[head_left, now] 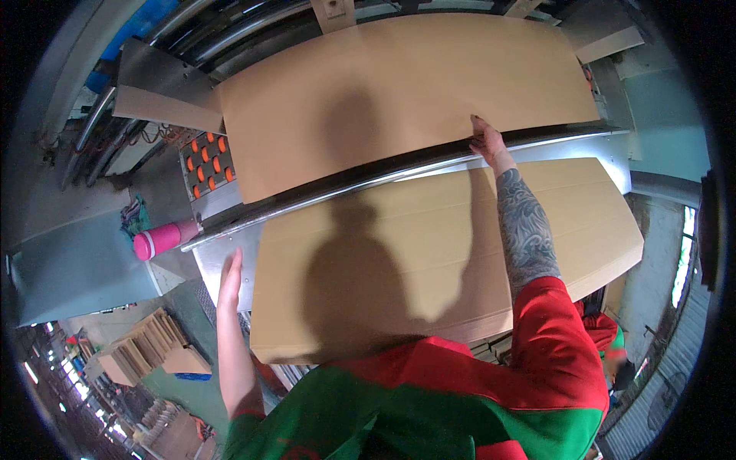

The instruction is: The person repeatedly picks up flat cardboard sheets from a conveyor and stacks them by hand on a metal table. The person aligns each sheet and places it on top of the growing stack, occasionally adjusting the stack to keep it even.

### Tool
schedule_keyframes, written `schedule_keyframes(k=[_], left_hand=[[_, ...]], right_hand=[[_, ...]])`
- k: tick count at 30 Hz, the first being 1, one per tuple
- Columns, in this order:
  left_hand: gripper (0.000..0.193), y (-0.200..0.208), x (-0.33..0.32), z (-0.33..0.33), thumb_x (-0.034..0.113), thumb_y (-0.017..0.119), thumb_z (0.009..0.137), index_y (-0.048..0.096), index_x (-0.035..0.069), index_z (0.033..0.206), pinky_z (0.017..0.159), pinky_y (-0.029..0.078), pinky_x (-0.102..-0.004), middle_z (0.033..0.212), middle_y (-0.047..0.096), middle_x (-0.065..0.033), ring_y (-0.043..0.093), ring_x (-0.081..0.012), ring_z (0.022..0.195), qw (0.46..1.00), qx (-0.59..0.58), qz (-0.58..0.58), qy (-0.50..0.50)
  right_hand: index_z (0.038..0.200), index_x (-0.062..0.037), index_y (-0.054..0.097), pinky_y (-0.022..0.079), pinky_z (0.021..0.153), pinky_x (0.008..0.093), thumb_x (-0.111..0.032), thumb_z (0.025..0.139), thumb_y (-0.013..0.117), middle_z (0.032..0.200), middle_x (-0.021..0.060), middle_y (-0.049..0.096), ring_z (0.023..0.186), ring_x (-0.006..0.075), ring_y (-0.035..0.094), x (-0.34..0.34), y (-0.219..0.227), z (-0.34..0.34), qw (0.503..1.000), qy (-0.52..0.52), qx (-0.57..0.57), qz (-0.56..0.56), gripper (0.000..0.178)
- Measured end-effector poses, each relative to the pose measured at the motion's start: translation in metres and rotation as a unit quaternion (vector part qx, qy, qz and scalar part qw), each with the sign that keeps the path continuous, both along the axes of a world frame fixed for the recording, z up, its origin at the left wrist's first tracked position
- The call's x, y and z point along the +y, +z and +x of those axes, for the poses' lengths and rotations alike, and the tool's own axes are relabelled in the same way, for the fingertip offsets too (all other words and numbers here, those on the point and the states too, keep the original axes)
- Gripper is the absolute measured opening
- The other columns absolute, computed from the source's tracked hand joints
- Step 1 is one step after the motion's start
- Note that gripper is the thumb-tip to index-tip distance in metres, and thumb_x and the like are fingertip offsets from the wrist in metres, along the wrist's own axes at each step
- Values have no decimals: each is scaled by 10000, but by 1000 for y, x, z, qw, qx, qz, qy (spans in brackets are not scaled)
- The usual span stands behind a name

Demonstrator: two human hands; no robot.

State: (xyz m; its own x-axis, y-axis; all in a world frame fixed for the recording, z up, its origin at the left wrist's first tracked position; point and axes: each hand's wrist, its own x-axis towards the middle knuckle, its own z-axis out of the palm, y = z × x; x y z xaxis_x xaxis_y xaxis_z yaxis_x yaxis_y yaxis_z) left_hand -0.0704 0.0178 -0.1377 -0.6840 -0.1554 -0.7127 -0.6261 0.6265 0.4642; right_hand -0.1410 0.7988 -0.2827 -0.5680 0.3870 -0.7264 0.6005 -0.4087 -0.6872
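Note:
A large brown cardboard sheet (414, 84) lies at the far side, beyond a long metal bar (368, 180). My right hand (487, 142) is at this sheet's near edge, above the bar, its fingers bent over the edge. On the near side of the bar lies a creased cardboard sheet (445, 230), apparently the top of a stack. My left hand (231, 274) is raised just beside that sheet's left edge, fingers stretched out and holding nothing. Shadows of my head and arm fall across both sheets.
Orange rollers (208, 162) are set in a plate left of the far sheet. A pink bottle (159, 239) lies by the bar's left end, near a crumpled cloth (135, 216). Folded cardboard (146, 349) stands on the floor at left. Another person (609, 345) is at lower right.

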Motion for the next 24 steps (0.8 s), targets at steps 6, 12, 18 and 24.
schedule_keyframes(k=[6, 12, 18, 24], left_hand=[[863, 80, -12, 99, 728, 455, 1079, 461, 52, 1615, 1120, 515, -423, 1561, 601, -172, 629, -238, 1366, 882, -190, 339, 266], [712, 102, -6, 120, 458, 560, 1082, 435, 47, 1650, 1166, 488, -436, 1582, 587, -147, 607, -275, 1397, 886, -98, 351, 287], [835, 121, 20, 100, 315, 584, 1000, 277, 40, 1727, 1224, 437, -425, 1680, 469, -175, 529, -296, 1488, 831, 5, 453, 321], [773, 129, 34, 77, 556, 473, 1109, 359, 54, 1685, 1205, 472, -481, 1634, 528, -166, 559, -330, 1464, 734, 21, 587, 340]], right_hand=[[1302, -155, 717, 576, 805, 373, -473, 982, 758, 1018, 11, 656, 903, 167, 626, 13, -3, 7, 998, 54, 1, 20, 454], [1217, -70, 750, 581, 850, 359, -498, 1035, 682, 1042, 71, 791, 919, 189, 737, 5, 139, -8, 718, 606, -113, 324, 470], [1431, -35, 596, 535, 1088, 502, -615, 922, 761, 1353, 260, 685, 1275, 445, 657, -86, 383, 124, 599, 751, 88, 264, 789], [1532, -56, 489, 453, 1138, 537, -276, 792, 903, 1412, 202, 594, 1323, 409, 582, -153, 403, 197, 552, 657, 141, 495, 876]])
